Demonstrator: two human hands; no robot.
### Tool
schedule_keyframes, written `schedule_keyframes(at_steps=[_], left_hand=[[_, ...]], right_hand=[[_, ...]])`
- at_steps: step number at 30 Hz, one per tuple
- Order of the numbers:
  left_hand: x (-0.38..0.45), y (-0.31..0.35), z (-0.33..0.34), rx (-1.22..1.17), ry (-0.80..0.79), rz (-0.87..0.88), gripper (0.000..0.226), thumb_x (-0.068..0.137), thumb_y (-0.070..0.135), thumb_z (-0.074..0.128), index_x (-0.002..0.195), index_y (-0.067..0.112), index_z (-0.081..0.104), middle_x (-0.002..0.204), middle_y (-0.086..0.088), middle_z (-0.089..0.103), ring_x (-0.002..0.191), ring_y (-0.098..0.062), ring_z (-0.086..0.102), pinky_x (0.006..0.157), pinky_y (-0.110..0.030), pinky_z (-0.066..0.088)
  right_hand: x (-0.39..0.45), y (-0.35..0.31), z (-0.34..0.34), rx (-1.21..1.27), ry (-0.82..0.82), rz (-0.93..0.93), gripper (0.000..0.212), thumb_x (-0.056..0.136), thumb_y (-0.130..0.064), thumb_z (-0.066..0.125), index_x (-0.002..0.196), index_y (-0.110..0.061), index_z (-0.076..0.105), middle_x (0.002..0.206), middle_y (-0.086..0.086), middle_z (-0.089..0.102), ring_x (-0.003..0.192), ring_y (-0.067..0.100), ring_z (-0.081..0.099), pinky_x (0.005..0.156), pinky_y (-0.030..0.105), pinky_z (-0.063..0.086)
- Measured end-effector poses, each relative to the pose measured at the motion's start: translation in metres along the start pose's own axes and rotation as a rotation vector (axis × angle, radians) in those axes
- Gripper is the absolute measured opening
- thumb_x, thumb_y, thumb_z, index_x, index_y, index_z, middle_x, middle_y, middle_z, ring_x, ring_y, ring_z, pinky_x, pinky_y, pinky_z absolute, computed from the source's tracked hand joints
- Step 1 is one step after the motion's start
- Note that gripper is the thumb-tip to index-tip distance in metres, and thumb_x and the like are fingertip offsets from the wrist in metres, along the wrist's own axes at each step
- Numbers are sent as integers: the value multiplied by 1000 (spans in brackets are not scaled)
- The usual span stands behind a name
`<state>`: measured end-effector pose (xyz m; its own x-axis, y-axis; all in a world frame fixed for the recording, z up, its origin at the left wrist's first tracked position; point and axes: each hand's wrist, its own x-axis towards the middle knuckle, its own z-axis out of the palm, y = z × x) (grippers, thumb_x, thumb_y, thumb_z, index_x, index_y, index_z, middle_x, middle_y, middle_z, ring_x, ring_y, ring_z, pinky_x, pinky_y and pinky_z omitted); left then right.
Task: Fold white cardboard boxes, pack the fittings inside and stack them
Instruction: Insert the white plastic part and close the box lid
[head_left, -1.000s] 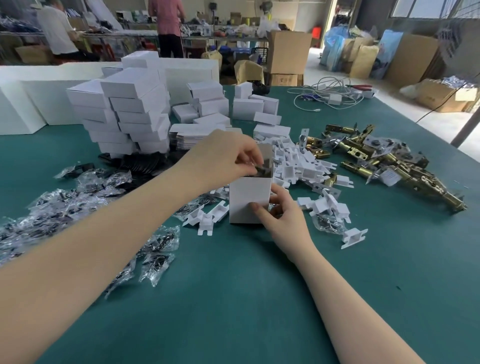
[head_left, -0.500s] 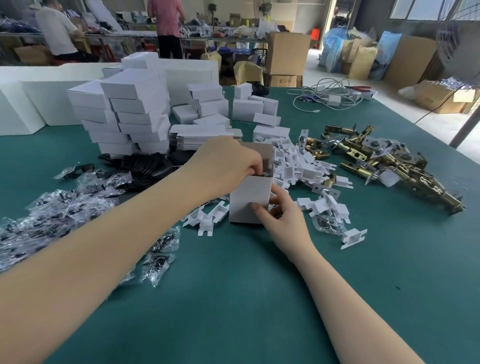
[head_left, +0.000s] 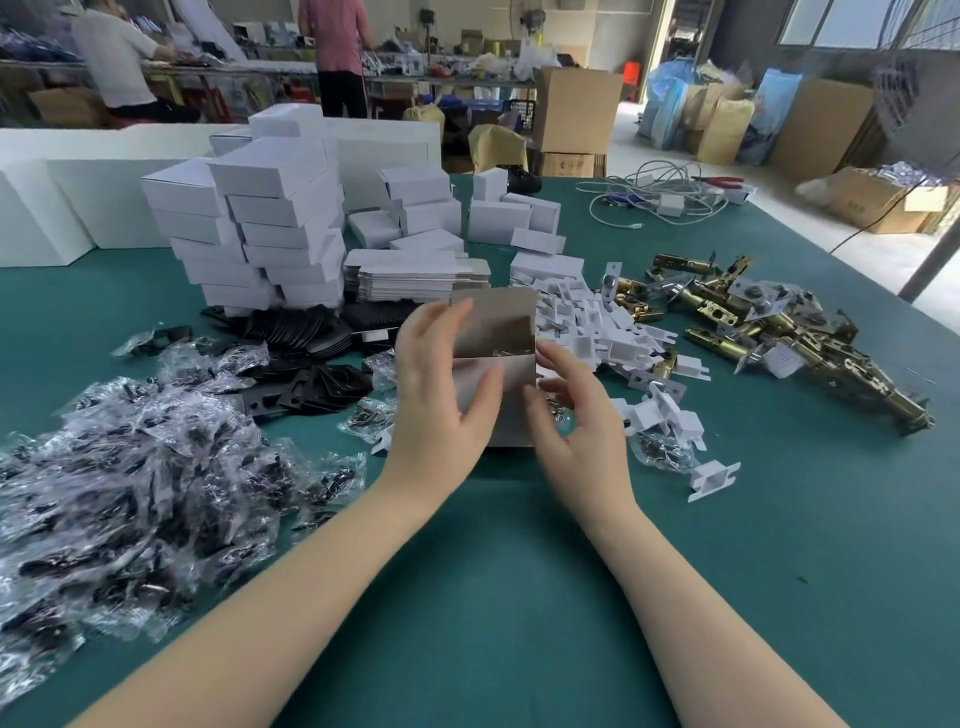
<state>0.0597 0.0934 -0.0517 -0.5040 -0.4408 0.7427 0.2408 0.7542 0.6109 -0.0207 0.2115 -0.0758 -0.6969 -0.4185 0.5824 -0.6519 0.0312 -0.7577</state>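
Closing the loaded box (head_left: 511, 400) is judged to be the step in hand: the box is stood upright on the green table (head_left: 493, 597), its top flap (head_left: 498, 319) is raised, and small dark fittings can be glimpsed at the mouth.

Layout, left to right:
- A heap of bagged fittings (head_left: 130, 467) is spread over the left of the table.
- Black plates (head_left: 306, 332) are piled beyond the bags.
- Finished boxes are stacked in a pile (head_left: 260, 228) at rear left, with flat blanks (head_left: 415, 278) just beside it.
- The box is held at centre, between both hands.
- White inserts (head_left: 597, 332) are scattered right of the box.
- Brass latches (head_left: 779, 332) are heaped further right.

Hand pose:
- The left hand (head_left: 441, 395) is placed against the left side and front of the box. Its fingers (head_left: 457, 317) are extended up past the flap's left edge and its thumb lies across the front face. The fingers are straight, not curled round the card.
- The right hand (head_left: 576, 421) is set at the right edge, with loosely bent fingers touching the side near the mouth. A firm grip cannot be confirmed; the hand reads as relaxed and steadying.

Next move, as a judgement: the flap must be folded forward and down over the mouth and its tuck tab guided inside the front wall, while the body is kept square. The fittings must be kept below the rim, or the tab may snag. The closed box is then to be carried left to the pile.
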Motion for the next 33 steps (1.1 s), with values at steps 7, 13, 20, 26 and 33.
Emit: schedule_keyframes(at_steps=[7,13,20,26,33], left_hand=[[-10,-13,2,-197,-24,-175,34,98,17,49,129,31,48,129,9,57,117,-12,59,100,-23,45],[-1,-8,-2,-134,-70,-141,22,97,33,47,104,27,67,109,17,65,102,-6,61,85,-17,46],[15,4,-3,-519,-20,-434,41,95,6,61,117,39,56,107,15,71,93,-1,66,79,-17,49],[19,-2,-11,-268,-198,-173,31,95,7,54,102,35,64,114,8,63,112,-11,58,91,-23,49],[7,-22,-17,-80,-242,44,26,94,27,59,114,17,71,126,7,64,122,-2,56,105,-25,44]], right_hand=[[7,1,-5,24,-6,-9,48,96,-18,56,131,-49,46,120,-28,52,104,1,57,90,10,42],[20,-10,-7,12,27,-19,13,97,-24,55,95,-34,64,94,-24,62,92,-3,58,77,8,40],[44,-24,-13,307,-52,202,43,93,-2,60,112,-40,56,100,-3,67,84,13,64,75,23,53],[30,-14,-16,25,-4,-98,20,87,-6,70,98,-22,67,101,-10,69,94,8,67,83,28,53],[20,-5,-15,-80,5,-177,22,90,-31,64,99,-12,70,115,-10,64,109,10,64,95,31,51]])
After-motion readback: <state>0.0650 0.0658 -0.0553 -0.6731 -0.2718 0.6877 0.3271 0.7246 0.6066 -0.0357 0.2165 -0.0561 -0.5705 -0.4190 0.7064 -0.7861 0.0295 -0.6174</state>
